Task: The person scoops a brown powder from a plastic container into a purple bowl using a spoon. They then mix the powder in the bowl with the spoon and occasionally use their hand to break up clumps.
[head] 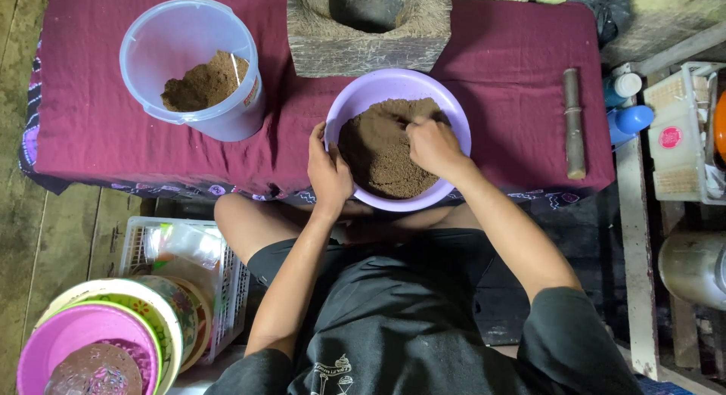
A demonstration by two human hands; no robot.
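Over on the left, the clear bucket point(193, 66) of brown powder sits well apart. Your left hand point(329, 172) clamps the lilac bowl point(454, 122) rim, fingers pressed together. Your right hand point(432, 145) is nearer the brown powder point(378, 153), dug straight down in from the right; fingertips buried, so can't tell what they're pinching.

Rustic home food-prep spot: plank floor point(68, 236), low worktop point(522, 92) under maroon cloth, wooden mortar block point(368, 32) at 12 o'clock, stacked plastic bowls point(106, 334) at 7, bottles point(628, 107) at 3.
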